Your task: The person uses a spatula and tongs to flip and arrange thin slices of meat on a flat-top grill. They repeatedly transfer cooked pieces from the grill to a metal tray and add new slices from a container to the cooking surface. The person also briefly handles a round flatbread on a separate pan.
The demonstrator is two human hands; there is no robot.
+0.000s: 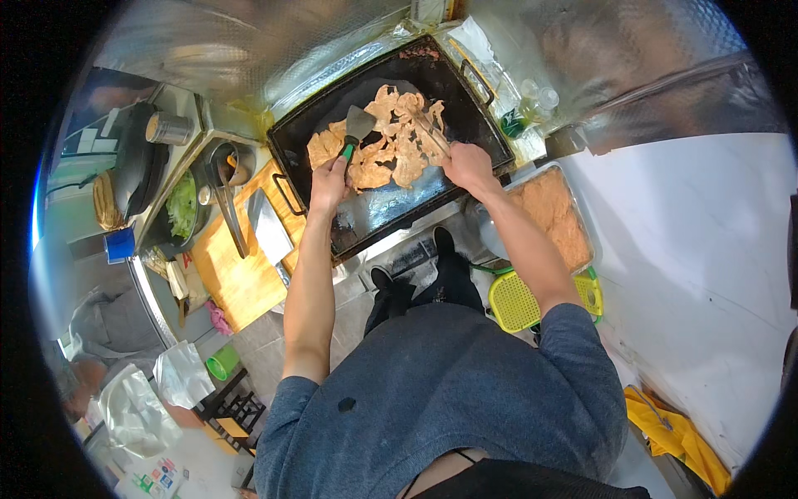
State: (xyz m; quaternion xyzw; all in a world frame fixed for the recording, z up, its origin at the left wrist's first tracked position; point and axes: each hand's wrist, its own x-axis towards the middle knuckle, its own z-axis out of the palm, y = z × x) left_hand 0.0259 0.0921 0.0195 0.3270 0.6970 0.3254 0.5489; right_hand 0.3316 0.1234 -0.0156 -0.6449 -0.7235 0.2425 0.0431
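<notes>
Pieces of pale orange-brown meat [408, 153] lie spread over the middle of a black rectangular griddle [358, 234]. My left hand [329, 184] is closed round the green handle of a spatula [360, 123], whose wide metal blade rests among the pieces at their left part. In my right hand [469, 167] is a long, thin utensil [431, 132], its far end at the meat on the right; its exact kind is not clear. A few small reddish bits [419, 54] lie near the griddle's far corner.
A wooden cutting board [234, 280] with a cleaver [269, 226] and metal tongs [232, 215] lies left, beside a bowl of lettuce [181, 206]. At right are a tray of raw-looking meat [552, 212] and a yellow stool [512, 302]. Bottles [530, 109] stand beyond the griddle.
</notes>
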